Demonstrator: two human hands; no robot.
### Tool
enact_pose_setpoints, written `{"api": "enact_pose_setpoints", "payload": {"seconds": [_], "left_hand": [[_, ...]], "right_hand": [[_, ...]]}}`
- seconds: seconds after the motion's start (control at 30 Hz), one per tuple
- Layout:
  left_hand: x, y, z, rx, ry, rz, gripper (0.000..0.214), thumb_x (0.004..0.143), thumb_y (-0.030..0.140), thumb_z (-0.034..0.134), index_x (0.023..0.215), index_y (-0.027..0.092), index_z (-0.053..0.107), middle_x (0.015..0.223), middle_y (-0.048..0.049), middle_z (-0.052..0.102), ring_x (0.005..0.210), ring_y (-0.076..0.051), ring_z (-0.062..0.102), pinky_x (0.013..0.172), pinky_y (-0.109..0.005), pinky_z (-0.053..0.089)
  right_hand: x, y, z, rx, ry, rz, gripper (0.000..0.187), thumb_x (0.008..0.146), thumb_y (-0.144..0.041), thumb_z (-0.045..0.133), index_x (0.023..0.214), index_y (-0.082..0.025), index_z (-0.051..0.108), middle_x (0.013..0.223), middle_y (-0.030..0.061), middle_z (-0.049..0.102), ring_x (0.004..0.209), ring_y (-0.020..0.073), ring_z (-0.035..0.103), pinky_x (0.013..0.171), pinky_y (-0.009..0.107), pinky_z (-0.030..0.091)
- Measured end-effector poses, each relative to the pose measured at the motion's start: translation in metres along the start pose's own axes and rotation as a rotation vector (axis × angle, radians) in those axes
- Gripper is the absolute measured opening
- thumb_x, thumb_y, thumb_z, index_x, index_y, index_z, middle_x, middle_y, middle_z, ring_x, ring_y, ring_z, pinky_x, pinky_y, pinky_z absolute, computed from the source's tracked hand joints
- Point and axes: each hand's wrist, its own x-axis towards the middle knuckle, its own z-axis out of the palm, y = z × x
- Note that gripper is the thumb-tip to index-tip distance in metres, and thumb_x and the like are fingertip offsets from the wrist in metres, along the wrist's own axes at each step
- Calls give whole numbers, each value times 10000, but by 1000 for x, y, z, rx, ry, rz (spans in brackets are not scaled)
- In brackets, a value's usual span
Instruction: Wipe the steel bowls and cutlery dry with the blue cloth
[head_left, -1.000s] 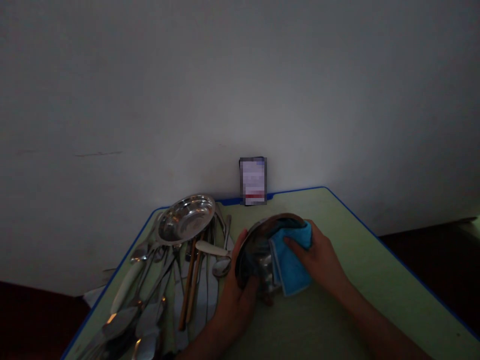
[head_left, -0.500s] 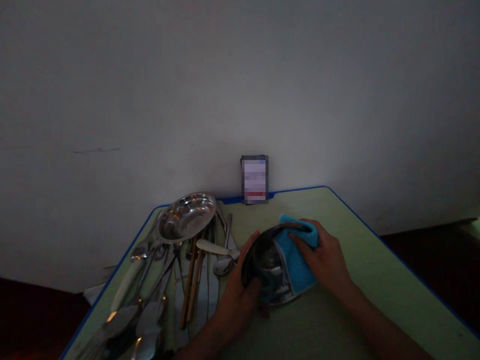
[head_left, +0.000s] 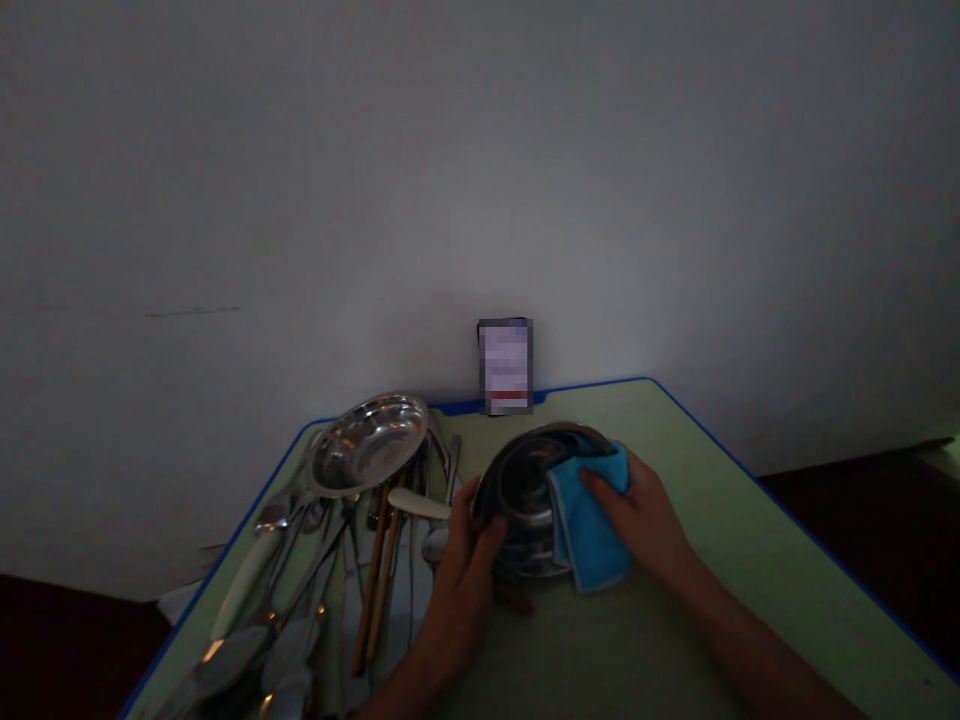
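Observation:
A round steel dish (head_left: 520,500) is tilted up on the green table (head_left: 720,540), with its shiny face turned toward me. My left hand (head_left: 466,570) is closed on the dish's left rim and holds it at that angle. My right hand (head_left: 646,520) presses a folded blue cloth (head_left: 586,525) against the dish's right half, fingers lying over the cloth.
A second steel dish (head_left: 367,455) sits at the table's far left. Below it lies a heap of spoons, knives and wooden-handled utensils (head_left: 337,580). A small blurred card (head_left: 505,366) leans on the wall at the table's back edge. The table has a blue rim.
The dish has tipped further up and shifted slightly back. My right hand has slid the blue cloth across its face, from the upper rim back toward the right side.

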Motion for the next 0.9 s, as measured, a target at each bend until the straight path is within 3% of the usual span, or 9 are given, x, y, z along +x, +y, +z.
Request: {"api": "enact_pose_setpoints", "payload": {"seconds": [0.13,0.3,0.37,0.43,0.53,0.6,0.7,0.8,0.9], "left_hand": [[0,-2,0,83,-40,71,555,778,395,550,1283,246,373,1108,-89,601,603,-187,638,370,-271,512],[0,-11,-3,83,-58,112,534,795,406,537,1273,215,396,1212,-126,554,684,-225,665,397,-288,523],[2,-14,-5,108,3,140,495,800,407,533,1233,186,443,1189,-126,575,792,-251,664,513,-319,553],[5,-15,-8,167,48,190,464,785,410,558,1175,162,510,1147,-115,608,968,-273,617,744,-370,539],[7,-14,-10,201,48,184,467,761,423,591,1140,153,549,1061,-100,654,1053,-268,574,914,-403,450],[5,-12,-9,144,7,96,486,764,434,583,1161,158,530,1065,-108,651,1011,-273,598,812,-397,512],[2,-7,-6,49,-47,15,514,777,432,563,1223,194,472,1159,-106,601,900,-272,645,603,-356,563],[1,-4,-4,43,-44,-7,490,786,437,550,1214,210,477,1167,-90,596,716,-226,681,552,-325,559],[5,-5,-4,36,-11,-62,437,788,455,545,1134,189,529,1056,-83,647,593,-196,672,535,-319,551]], "right_hand": [[-2,-10,-9,-159,33,-151,268,783,-275,521,1041,-219,570,953,22,668,862,197,619,773,314,461],[-8,-11,2,-23,62,-20,273,777,-356,555,1004,-206,584,862,17,674,772,186,620,703,298,474],[-10,-8,12,119,26,115,286,770,-395,557,955,-182,596,819,30,679,731,193,625,674,311,488],[-14,-5,21,253,-35,250,293,766,-421,550,890,-161,603,792,49,686,677,199,631,635,325,500],[-16,-1,25,322,-75,326,286,745,-420,569,837,-151,602,780,61,692,640,204,634,596,331,504],[-14,0,21,266,-56,275,269,742,-405,575,841,-156,602,759,50,687,652,205,632,606,329,503],[-7,-2,7,85,22,80,250,764,-359,556,923,-172,601,824,40,683,758,204,628,706,328,488],[-4,-6,-2,-74,98,-59,305,785,-330,534,1061,-200,557,939,39,671,841,202,621,757,320,471],[-7,-10,2,-119,121,-47,350,804,-350,515,1122,-206,499,956,47,667,836,200,630,742,318,478]]}}
